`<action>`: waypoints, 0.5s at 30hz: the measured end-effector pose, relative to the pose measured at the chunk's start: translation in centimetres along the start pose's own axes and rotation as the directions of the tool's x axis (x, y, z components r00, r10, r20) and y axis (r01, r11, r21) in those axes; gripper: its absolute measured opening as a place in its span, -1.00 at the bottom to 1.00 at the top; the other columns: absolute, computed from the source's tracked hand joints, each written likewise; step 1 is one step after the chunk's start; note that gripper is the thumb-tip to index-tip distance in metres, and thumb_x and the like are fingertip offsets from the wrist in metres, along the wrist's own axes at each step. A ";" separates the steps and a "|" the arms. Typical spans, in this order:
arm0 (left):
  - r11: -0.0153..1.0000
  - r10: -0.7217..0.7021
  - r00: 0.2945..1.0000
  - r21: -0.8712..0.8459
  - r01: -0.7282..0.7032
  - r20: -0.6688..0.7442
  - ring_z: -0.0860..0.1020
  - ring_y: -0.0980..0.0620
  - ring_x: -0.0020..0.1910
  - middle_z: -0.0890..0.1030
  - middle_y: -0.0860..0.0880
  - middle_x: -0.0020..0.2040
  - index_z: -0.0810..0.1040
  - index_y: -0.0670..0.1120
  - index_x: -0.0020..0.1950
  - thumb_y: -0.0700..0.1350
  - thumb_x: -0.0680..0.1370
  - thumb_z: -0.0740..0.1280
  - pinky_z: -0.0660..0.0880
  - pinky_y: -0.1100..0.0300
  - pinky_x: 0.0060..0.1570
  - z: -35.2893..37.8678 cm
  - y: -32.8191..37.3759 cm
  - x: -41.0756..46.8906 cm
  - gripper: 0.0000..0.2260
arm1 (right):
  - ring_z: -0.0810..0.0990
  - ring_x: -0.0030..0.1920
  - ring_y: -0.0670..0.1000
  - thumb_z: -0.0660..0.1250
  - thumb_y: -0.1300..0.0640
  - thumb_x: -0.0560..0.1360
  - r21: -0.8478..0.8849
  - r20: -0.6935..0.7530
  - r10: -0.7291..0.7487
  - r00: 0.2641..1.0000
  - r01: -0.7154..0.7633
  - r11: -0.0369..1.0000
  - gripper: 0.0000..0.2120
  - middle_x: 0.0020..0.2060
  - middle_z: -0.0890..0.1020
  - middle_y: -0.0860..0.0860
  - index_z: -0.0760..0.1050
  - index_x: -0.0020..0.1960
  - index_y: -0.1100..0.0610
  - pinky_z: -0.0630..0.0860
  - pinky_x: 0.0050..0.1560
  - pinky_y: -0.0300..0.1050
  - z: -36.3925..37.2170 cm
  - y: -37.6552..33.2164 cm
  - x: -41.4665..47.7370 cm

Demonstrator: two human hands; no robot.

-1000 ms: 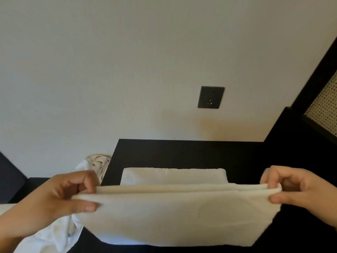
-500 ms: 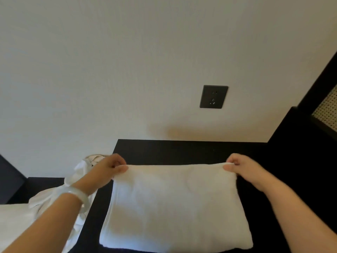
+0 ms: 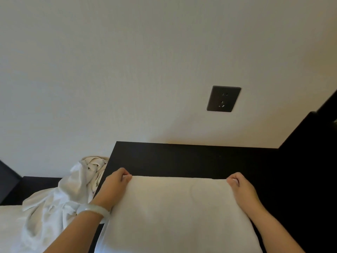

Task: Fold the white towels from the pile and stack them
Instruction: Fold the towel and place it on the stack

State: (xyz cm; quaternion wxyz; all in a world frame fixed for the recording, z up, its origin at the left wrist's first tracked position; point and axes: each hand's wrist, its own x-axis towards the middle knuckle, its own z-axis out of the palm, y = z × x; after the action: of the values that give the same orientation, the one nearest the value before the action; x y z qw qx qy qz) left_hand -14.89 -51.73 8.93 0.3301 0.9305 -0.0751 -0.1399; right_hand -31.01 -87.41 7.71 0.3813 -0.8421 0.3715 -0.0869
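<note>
With the left hand [image 3: 116, 187], pinching the far left corner of the folded white towel [image 3: 173, 212], fingers curled round the edge. With the right hand [image 3: 240, 189], pinching the far right corner likewise, fingertips bent over the hem, knuckles up. Both forearms reaching forward along the towel's two sides, with a pale bracelet [image 3: 93, 209] round the left wrist.

Lying flat on the black table [image 3: 182, 159], stretched smooth between the two grips, far edge straight and roughly parallel to the table's back edge, with a bare dark strip beyond it. Near edge cut off by the bottom of the view. Impossible to tell whether anything lies underneath.

Off to the left, just beside the table's left edge, a rumpled pile of white towels [image 3: 73, 189], heaped loosely and trailing down onto a pale surface [image 3: 9, 225] in the lower left corner.

Behind everything, a plain cream wall [image 3: 127, 70] with a dark socket [image 3: 224, 98] set above the table, right of centre. At far right, tall black furniture [image 3: 310, 161] butting against the table.
</note>
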 end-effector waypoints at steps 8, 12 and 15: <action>0.996 0.023 0.994 -0.078 -0.032 -0.107 0.53 0.09 -0.17 0.58 0.03 -0.17 0.46 0.08 -0.11 -0.07 0.64 0.21 0.35 0.26 -0.25 0.5 -0.9 0.4 -0.86 | 0.60 -0.20 -0.10 0.30 0.00 0.59 0.012 -0.089 -0.087 0.992 0.088 0.996 -0.87 -0.24 0.60 -0.07 0.45 -0.14 -0.10 0.42 -0.29 -0.23 0.1 1.3 1.0; 1.000 0.001 0.988 0.023 0.002 -0.154 0.49 0.03 -0.09 0.54 -0.09 0.05 0.49 -0.07 0.05 -0.10 0.64 0.22 0.40 0.18 -0.05 0.1 1.1 -0.4 -0.91 | 0.59 -0.12 -0.04 0.31 0.02 0.59 -0.020 -0.043 -0.084 0.996 0.083 0.996 -0.94 -0.11 0.58 -0.03 0.49 -0.02 0.00 0.45 -0.23 -0.23 -0.6 -0.8 0.9; 0.901 0.262 0.919 0.415 -0.124 -0.295 0.50 -0.16 0.11 0.51 -0.18 0.17 0.53 -0.17 0.22 -0.16 0.55 0.36 0.44 -0.03 0.12 0.4 3.2 -2.5 -0.75 | 0.53 0.13 0.05 0.28 0.02 0.60 -0.346 -0.128 -0.214 0.968 0.159 0.925 -0.71 0.14 0.53 0.05 0.48 0.27 0.12 0.50 0.10 -0.06 -1.2 -3.6 -0.4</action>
State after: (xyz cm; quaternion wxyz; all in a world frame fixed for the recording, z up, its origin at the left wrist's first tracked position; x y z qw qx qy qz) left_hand -17.53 -53.85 11.19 0.1596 0.9748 -0.1359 0.0763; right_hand -29.78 -86.31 11.14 0.1918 -0.9159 0.3288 -0.1277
